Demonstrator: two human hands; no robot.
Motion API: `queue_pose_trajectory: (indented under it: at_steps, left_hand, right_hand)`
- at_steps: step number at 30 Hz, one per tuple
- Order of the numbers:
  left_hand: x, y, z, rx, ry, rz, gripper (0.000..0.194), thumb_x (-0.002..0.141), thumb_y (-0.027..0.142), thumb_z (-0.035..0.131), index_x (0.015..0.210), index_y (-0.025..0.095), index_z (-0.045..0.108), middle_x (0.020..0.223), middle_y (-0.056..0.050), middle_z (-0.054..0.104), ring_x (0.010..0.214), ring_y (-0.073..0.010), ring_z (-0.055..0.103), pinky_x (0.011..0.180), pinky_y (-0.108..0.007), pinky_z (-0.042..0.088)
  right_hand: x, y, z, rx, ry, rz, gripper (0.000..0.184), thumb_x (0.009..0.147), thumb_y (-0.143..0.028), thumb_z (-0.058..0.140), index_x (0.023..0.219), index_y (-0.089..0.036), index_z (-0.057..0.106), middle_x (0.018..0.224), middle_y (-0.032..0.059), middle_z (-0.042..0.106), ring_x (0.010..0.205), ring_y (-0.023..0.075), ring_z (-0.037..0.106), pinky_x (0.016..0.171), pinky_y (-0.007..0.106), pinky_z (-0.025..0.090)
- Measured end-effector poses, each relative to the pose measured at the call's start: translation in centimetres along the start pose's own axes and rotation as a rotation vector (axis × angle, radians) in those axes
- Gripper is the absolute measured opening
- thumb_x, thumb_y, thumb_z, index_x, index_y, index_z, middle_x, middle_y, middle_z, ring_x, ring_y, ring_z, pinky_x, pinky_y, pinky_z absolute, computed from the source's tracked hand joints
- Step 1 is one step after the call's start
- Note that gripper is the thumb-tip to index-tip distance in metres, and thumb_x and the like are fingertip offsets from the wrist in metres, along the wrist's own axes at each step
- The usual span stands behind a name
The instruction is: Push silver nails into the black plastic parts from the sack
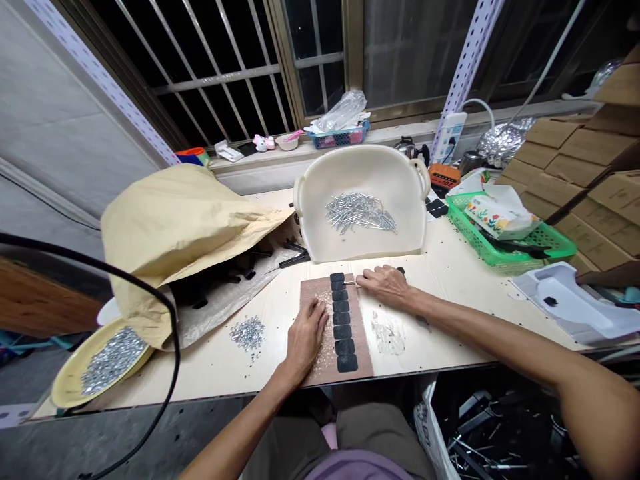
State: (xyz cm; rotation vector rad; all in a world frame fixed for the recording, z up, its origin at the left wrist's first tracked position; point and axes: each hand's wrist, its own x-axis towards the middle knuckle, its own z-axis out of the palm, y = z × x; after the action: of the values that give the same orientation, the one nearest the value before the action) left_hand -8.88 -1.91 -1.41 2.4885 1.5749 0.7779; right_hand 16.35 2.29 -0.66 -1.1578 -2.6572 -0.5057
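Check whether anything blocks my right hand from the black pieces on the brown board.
Nothing visible does. The right hand is beside the far end of the row of black pieces, with a thin metal pin at its fingers. The left hand lies on the opposite side.

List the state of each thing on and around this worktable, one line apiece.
Right hand, pinching a thin metal pin
Left hand, resting on the brown board
Brown board, lying flat
Black pieces, lined up in a column
White tub, tilted toward the camera, metal pins inside
Paper sack, on its side, open
Yellow bowl, holding metal bits
Green basket, holding a flower-print pack
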Motion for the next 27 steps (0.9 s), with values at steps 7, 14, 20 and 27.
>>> queue_pose_trajectory:
  at_steps: [7,14,20,27]
  left_hand:
    - [0.1,-0.1,0.4,0.081,-0.017,0.015,0.029,0.092,0.027,0.039,0.113,0.020,0.057,0.120,-0.013,0.056,0.104,-0.0245,0.058,0.082,-0.037,0.052]
    - [-0.1,-0.2,0.5,0.056,-0.015,0.016,0.029,0.091,0.026,0.040,0.114,0.020,0.057,0.120,-0.012,0.056,0.108,-0.0235,0.056,0.086,-0.036,0.051]
    - [-0.1,-0.2,0.6,0.073,-0.026,0.016,0.030,0.092,0.027,0.038,0.114,0.018,0.057,0.120,-0.013,0.055,0.109,-0.0243,0.056,0.086,-0.037,0.050]
    - [-0.2,0.0,0.5,0.046,-0.039,-0.008,0.030,0.092,0.026,0.036,0.114,0.020,0.056,0.122,-0.012,0.054,0.110,-0.0245,0.054,0.086,-0.037,0.050]
  right_hand:
    - [-0.2,0.0,-0.2,0.051,0.023,-0.262,0.019,0.097,-0.022,0.030,0.097,-0.020,0.049,0.077,-0.0010,0.057,0.057,0.0084,0.040,0.054,0.025,0.023]
    - [-0.3,-1.1,-0.8,0.070,0.050,-0.292,0.017,0.095,-0.020,0.033,0.096,-0.021,0.050,0.079,-0.0010,0.058,0.060,0.0089,0.042,0.055,0.026,0.024]
    - [-0.8,-2.3,-0.9,0.020,0.055,-0.294,0.018,0.094,-0.018,0.034,0.094,-0.021,0.051,0.076,-0.0010,0.058,0.060,0.0101,0.043,0.057,0.028,0.023]
    - [-3.3,-0.8,-6.5,0.101,-0.247,-0.089,0.024,0.095,-0.025,0.033,0.088,-0.022,0.056,0.074,0.0007,0.059,0.055,0.0095,0.044,0.053,0.026,0.023]
